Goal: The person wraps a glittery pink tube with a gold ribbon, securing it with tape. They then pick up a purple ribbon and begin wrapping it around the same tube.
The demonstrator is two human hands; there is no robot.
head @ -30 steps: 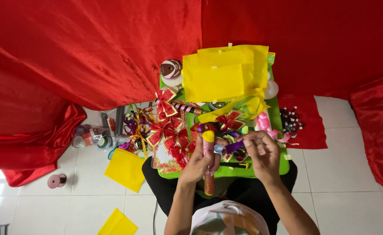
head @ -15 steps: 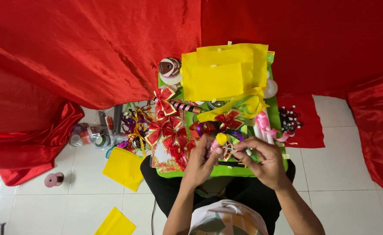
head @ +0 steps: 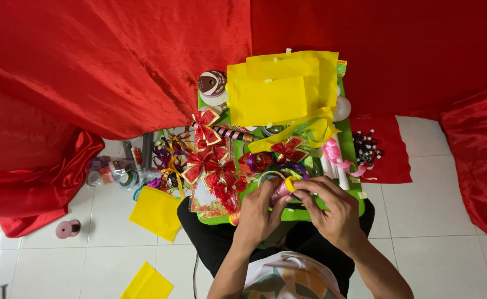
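My left hand (head: pixel 258 212) and my right hand (head: pixel 332 207) meet over the near edge of a green tray (head: pixel 346 141) on my lap. Between their fingers they pinch a small piece with a yellow ribbon loop (head: pixel 291 183) and a pinkish tube under it. Just above lie red and gold ribbon bows (head: pixel 206 166) and a red bow (head: pixel 288 149). Curled purple and green ribbon surrounds the loop. Much of the held piece is hidden by my fingers.
Yellow paper sheets (head: pixel 279 88) cover the tray's far half, with a tape roll (head: pixel 212 84) beside them. Red cloth (head: pixel 99 61) drapes behind and at the right. Yellow sheets (head: pixel 156 212), a pink spool (head: pixel 65 228) and small jars (head: pixel 110 174) lie on the white tiled floor.
The long tube that stood upright in my left hand a second ago now lies low between both hands. My right hand has moved left to meet the left hand at the yellow loop.
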